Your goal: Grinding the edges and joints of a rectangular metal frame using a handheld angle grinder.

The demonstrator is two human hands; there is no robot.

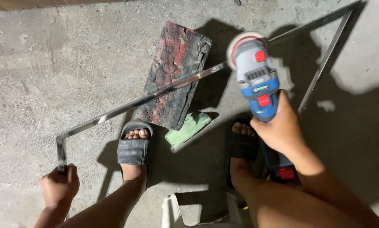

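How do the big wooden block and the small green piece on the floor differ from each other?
The wooden block is large, dark and stained red; the green piece is small and light green. The block lies under the metal frame; the green piece lies clear of it, beside the block's near end. Both rest on the concrete floor.

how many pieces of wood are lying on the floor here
2. A big dark board with red paint lies under the metal frame, propping it up. A smaller green piece sits just below its lower end, between the feet. More may be hidden out of view.
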